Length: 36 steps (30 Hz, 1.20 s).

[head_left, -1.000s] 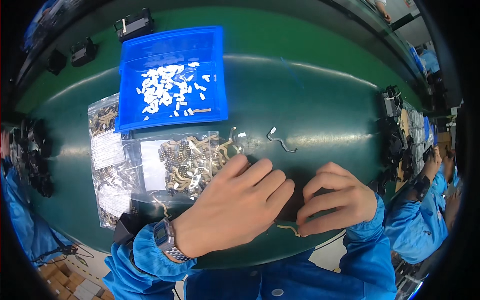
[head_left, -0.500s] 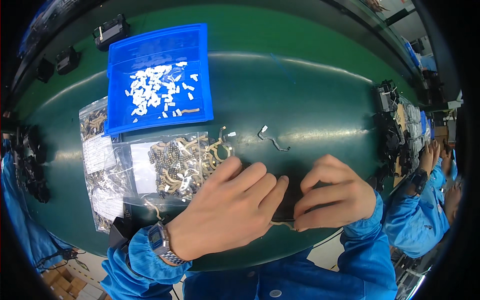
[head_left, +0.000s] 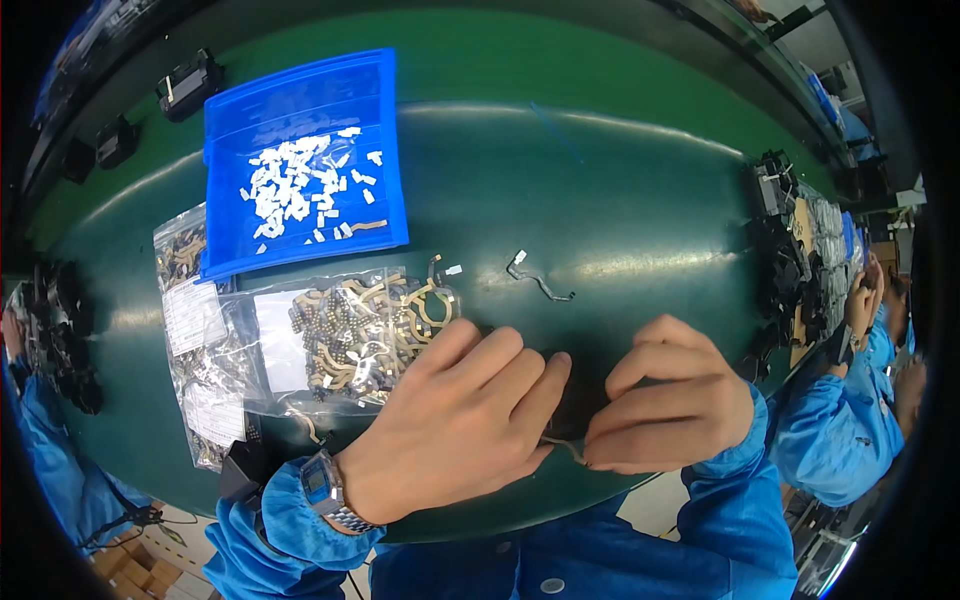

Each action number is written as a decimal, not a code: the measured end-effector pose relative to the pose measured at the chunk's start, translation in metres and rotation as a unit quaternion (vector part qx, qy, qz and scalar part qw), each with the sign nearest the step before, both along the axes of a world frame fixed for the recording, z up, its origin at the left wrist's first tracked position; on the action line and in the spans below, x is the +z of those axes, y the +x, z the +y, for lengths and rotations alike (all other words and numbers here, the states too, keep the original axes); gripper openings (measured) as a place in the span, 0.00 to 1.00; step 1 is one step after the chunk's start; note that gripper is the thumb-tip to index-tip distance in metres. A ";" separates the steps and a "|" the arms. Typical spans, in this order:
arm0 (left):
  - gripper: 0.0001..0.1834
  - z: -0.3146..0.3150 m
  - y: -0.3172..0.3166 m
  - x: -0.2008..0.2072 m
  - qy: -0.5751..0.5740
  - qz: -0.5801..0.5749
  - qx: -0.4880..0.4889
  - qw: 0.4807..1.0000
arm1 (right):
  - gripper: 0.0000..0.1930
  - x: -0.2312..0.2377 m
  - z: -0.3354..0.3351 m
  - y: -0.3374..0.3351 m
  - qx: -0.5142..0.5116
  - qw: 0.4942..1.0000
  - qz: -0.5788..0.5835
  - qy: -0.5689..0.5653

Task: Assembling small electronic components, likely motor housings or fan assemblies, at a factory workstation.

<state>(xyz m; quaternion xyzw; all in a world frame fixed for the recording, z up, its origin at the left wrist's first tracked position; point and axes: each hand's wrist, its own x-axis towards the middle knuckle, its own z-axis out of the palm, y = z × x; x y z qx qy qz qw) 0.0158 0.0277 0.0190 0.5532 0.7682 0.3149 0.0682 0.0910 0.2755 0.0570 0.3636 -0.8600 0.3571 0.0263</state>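
Observation:
A narrow tan flex cable (head_left: pixel 568 445) stretches between my two hands over the near part of the green table. My left hand (head_left: pixel 450 425) is closed at one end of it, its fingertips mostly hidden beneath the palm. At the other end my right hand (head_left: pixel 670 405) pinches the cable with its fingers curled. Left of my left hand lies a clear plastic bag (head_left: pixel 275 395) of similar flex cables (head_left: pixel 345 325). A small white piece (head_left: pixel 453 270) rests by the bag's edge. Beyond my hands, a dark thin cable with a white end (head_left: pixel 535 278) lies alone.
A blue bin (head_left: pixel 400 190) holding many white pieces (head_left: pixel 285 190) stands at the back left. Another bag with labels (head_left: pixel 195 315) lies partly beneath it. Black parts (head_left: pixel 65 330) line the left side, more black parts (head_left: pixel 775 245) the right. A co-worker's sleeve (head_left: pixel 830 435) appears at right.
The flex cable between my hands has bent and shifted slightly. My hands hold nearly the same pose. Bin and bags appear a little further left as the view shifts.

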 end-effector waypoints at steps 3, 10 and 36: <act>0.38 0.000 0.001 0.000 0.002 -0.001 0.005 1.000 | 0.10 0.002 0.000 -0.002 -0.024 1.000 -0.003 0.008; 0.38 0.003 0.002 0.001 0.003 0.005 0.017 1.000 | 0.10 0.001 -0.001 -0.002 -0.030 0.999 0.006 0.011; 0.29 -0.020 -0.032 0.010 0.005 -0.148 0.010 0.989 | 0.05 -0.027 -0.008 -0.003 -0.025 0.989 -0.092 -0.109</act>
